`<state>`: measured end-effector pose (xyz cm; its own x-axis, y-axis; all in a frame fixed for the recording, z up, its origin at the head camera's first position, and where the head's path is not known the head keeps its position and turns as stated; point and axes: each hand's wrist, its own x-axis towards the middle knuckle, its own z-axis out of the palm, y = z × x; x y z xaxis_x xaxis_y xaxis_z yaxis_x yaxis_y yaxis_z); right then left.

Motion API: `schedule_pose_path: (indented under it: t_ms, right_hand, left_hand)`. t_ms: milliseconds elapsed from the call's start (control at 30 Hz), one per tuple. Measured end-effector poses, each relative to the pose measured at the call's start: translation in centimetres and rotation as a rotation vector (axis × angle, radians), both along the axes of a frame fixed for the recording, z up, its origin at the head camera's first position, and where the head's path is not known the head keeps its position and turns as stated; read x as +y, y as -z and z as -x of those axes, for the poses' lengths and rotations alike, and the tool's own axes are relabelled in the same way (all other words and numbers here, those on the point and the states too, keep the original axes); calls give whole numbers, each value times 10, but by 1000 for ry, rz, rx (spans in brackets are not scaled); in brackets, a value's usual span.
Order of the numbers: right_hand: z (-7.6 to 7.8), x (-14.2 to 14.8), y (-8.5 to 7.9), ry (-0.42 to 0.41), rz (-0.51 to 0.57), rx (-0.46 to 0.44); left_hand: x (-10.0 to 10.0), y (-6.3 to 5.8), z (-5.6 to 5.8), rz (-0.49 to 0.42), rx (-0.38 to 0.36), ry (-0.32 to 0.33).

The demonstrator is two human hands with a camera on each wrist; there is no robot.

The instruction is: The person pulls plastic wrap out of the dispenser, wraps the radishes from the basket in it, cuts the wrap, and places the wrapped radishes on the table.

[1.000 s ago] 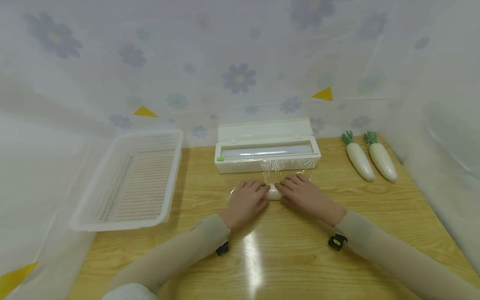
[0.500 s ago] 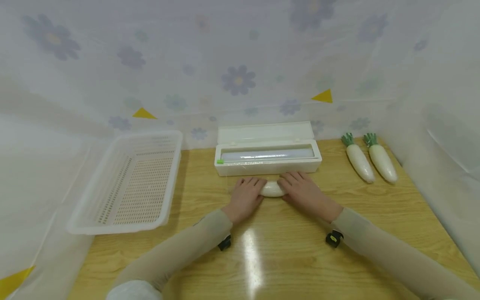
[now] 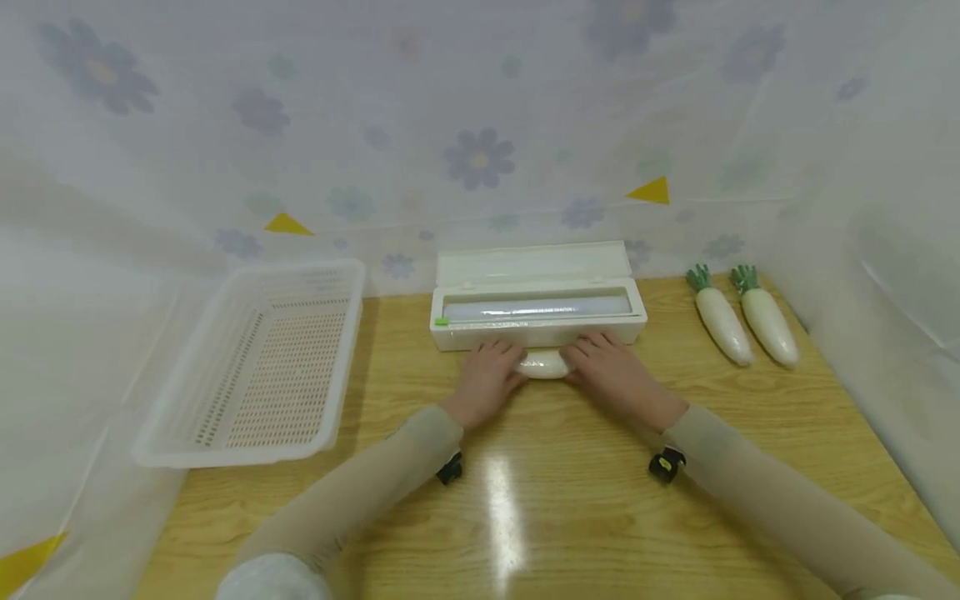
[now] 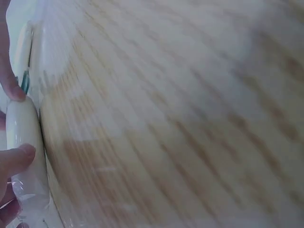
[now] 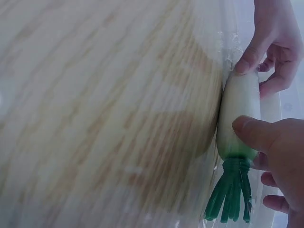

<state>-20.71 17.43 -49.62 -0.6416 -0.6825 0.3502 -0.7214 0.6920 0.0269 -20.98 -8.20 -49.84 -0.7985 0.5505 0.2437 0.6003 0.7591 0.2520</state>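
A white radish with green tops lies crosswise on the table in clear plastic wrap, right up to the front of a white wrap box. My left hand grips its left end, thumb on the near side, as the left wrist view shows. Around the leafy end my right hand holds it, with the thumb pressed on the white body. The green tops poke out below that hand in the right wrist view. Film covers the radish's tapered end.
The box's lid stands raised behind a roll of cling film. On the left sits a white plastic basket. Two more radishes lie side by side at the back right of the wooden table.
Both hands have rolled the radish away from me, toward the wrap box. The stretched film seen between radish and box has shortened. Basket and other radishes stay put.
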Motion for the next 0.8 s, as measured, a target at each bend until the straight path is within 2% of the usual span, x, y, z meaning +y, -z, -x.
schedule_pose_path:
  t_ms: [167,400,467,600,667,700,800]
  right_hand:
    - [1,0,-2,-20,16,3]
    - [-1,2,-3,-10,-27,7]
    - [-1,2,-3,-14,-32,12]
    - [-1,3,-2,-19,-16,20]
    - [-1,3,-3,-19,-1,23]
    - [-1,3,-3,-20,4,24]
    - [0,2,-6,-19,0,30]
  left_hand:
    - [-3,2,2,-6,-16,-21]
    - [-10,4,3,-48,-68,-14]
    - [-15,4,1,-103,-60,4]
    - [-28,3,-2,-290,60,19]
    - [-36,2,0,-384,141,-26]
    - [-41,1,2,-430,172,-68]
    - [-56,-4,10,-509,199,-230]
